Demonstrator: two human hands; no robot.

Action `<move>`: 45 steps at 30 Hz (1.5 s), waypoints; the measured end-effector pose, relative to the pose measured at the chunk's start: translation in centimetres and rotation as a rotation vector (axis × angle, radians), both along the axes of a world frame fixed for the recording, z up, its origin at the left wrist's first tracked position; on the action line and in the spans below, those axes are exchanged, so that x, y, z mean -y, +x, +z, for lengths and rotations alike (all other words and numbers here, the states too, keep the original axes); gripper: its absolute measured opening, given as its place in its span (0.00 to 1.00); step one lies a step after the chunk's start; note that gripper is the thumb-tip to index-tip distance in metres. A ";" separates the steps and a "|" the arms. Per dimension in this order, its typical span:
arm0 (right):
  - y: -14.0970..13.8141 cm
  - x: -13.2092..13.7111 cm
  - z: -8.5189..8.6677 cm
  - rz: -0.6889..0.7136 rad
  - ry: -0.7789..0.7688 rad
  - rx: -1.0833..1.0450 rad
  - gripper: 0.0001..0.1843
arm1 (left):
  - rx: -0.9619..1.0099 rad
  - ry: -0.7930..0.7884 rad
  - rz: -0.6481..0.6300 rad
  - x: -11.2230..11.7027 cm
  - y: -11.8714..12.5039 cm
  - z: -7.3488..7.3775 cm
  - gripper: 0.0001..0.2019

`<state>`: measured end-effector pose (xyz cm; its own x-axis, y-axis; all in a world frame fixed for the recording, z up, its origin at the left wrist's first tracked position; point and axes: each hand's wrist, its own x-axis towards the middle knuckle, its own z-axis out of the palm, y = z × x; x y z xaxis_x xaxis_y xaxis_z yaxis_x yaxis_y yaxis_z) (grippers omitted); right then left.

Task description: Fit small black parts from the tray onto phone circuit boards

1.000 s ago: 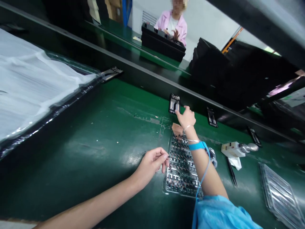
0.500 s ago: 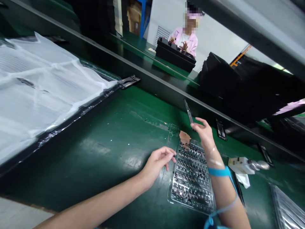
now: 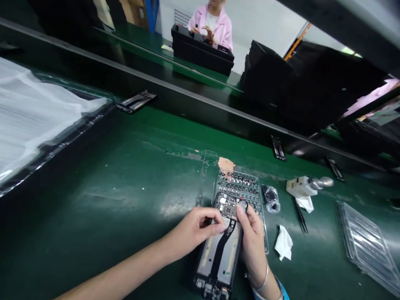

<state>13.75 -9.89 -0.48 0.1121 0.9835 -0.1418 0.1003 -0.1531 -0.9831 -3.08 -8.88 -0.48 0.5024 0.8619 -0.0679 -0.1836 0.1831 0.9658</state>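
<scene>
While the left hand and right hand close on a phone frame at its circuit board, it lies beneath the fingers over a parts tray; a slip could scatter the small parts

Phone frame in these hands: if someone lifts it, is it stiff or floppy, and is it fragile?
The phone frame looks stiff, with flat rigid panels. The black flex cable probably bends easily. The small circuit board looks delicate.
</scene>
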 end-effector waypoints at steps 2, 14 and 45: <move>-0.2 0.3 0.0 0.020 0.002 -0.126 0.08 | -0.047 0.088 0.094 -0.1 -0.3 0.5 0.07; -1.1 1.0 1.2 0.137 -0.196 -0.299 0.09 | -0.219 0.606 0.600 0.3 -1.1 0.8 0.05; -0.8 1.1 0.6 0.197 -0.215 -0.201 0.09 | -0.669 1.288 0.308 -0.1 -1.8 0.0 0.09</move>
<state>12.90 -11.03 0.10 -0.1283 0.9287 -0.3479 -0.0435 -0.3557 -0.9336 -4.92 -8.78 -0.47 0.4772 0.5716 0.6675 0.4780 -0.8062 0.3486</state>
